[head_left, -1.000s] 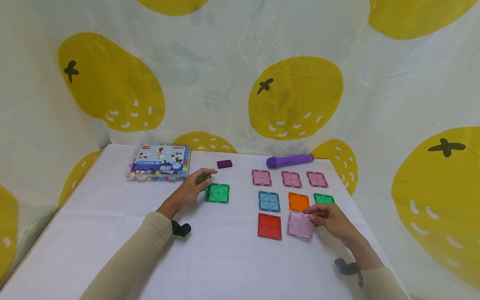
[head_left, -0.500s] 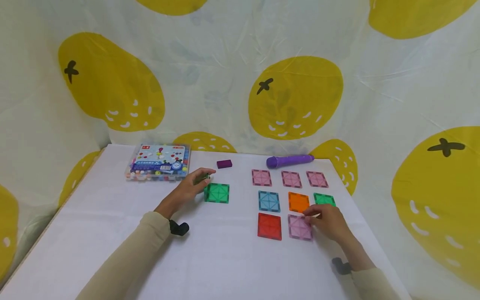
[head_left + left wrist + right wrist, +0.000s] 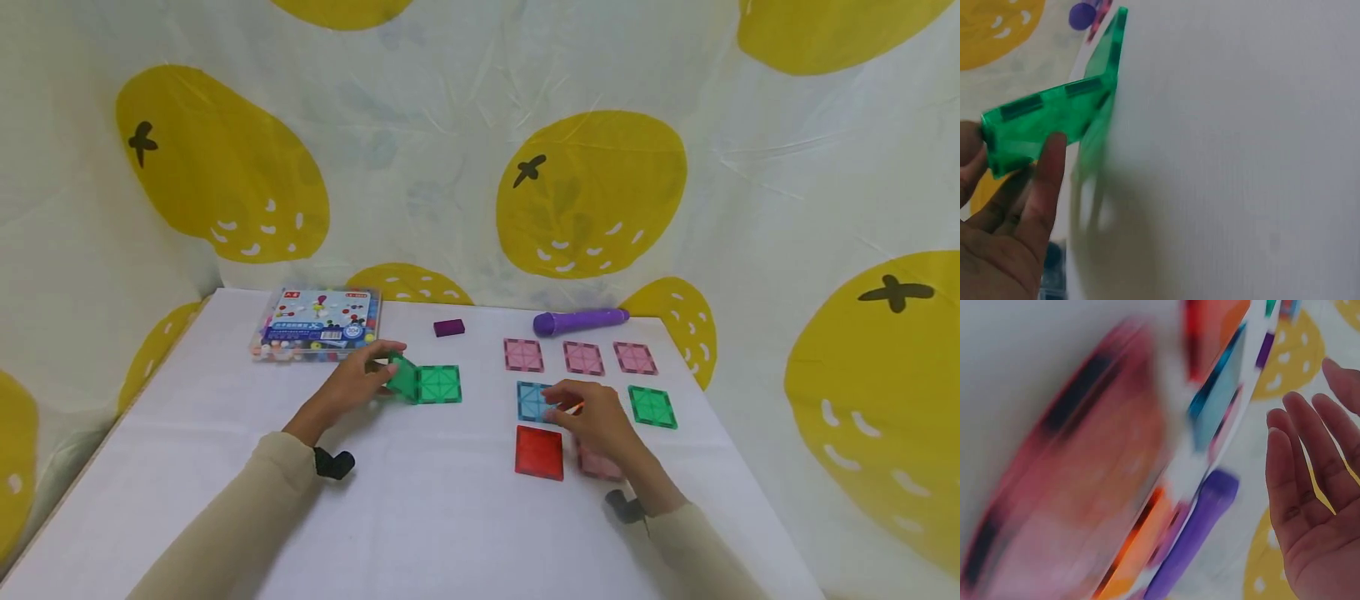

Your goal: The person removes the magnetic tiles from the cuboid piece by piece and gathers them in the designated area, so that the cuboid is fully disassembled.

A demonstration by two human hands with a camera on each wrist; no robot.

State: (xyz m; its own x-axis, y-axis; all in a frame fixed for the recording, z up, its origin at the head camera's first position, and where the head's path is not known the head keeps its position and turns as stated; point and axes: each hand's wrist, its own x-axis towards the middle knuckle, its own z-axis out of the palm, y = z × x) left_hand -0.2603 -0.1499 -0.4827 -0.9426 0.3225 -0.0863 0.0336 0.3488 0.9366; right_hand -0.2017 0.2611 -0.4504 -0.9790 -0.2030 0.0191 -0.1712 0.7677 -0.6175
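Observation:
My left hand grips a translucent green magnetic tile by its outer side, between thumb and fingers. That tile stands tilted up, its lower edge against a second green tile lying flat. In the left wrist view, the held tile meets the other at an angle. Over the right-hand group hovers my right hand, empty, fingers loosely bent, with fingertips above the blue tile. It covers most of an orange tile and part of a pink tile. Beside these lies a red tile.
Several more tiles lie flat: a green one at right and a row of pink ones behind. A purple microphone-shaped toy, a dark purple block and a clear box of colourful pieces stand along the back.
My right hand has let go of the light pink tile, now flat below the orange one, and moved left. My left hand has drawn left, tilting a green tile up.

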